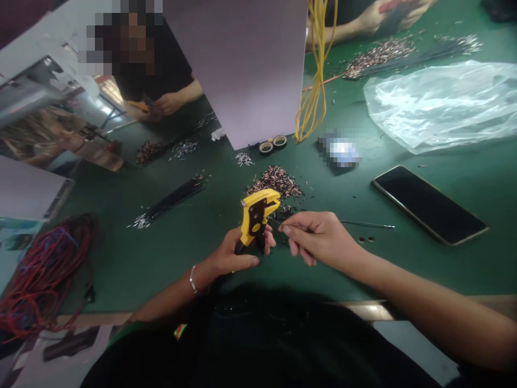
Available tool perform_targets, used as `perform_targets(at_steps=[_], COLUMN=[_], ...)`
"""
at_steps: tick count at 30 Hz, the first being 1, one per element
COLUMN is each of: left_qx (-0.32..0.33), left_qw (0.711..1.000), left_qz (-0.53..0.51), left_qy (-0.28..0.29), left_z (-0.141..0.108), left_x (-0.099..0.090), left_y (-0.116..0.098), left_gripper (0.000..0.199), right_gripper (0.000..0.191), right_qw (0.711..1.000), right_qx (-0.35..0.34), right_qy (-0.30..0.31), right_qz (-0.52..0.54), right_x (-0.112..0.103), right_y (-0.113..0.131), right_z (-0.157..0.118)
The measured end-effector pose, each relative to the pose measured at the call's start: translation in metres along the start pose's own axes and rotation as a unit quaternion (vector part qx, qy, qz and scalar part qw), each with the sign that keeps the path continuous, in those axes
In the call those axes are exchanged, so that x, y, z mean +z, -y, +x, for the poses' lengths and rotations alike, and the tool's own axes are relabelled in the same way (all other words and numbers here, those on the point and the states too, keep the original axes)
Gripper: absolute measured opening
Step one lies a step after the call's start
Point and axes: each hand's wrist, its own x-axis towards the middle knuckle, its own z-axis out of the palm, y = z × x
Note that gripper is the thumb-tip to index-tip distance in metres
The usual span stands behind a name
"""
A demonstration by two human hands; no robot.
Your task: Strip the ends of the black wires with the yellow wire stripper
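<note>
My left hand [232,253] is wrapped round the handles of a yellow and black wire stripper [253,218], whose jaws point up and to the right. Between thumb and fingertips, my right hand [313,234] pinches a thin dark wire [365,223]. One end of the wire reaches toward the stripper's jaws; the other sticks out to the right past my hand. Whether the jaws touch the wire I cannot tell. Just behind the stripper lies a heap of short copper and black offcuts [278,182].
A bundle of black wires [172,202] lies to the left, beyond a red cable coil [48,269]. Phone [430,205] and plastic bag [444,105] are on the right. Yellow wires [317,75] hang beside a pale panel [250,64], with tape rolls [272,144] at its foot. Co-workers sit opposite.
</note>
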Motion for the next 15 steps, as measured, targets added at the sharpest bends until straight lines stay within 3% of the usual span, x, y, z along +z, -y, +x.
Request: perform_targets(at_steps=[15], left_qx=[-0.006], left_qw=[0.999], left_qz=[0.05], left_qy=[0.016], left_z=[-0.0001], left_x=[-0.0013], left_y=[0.0048], left_gripper=[0.046], right_gripper=[0.02], right_qw=[0.983], right_qx=[0.051], right_qy=[0.098], right_qz=[0.147], right_x=[0.0043], right_y=[0.0036], right_z=[0.0006])
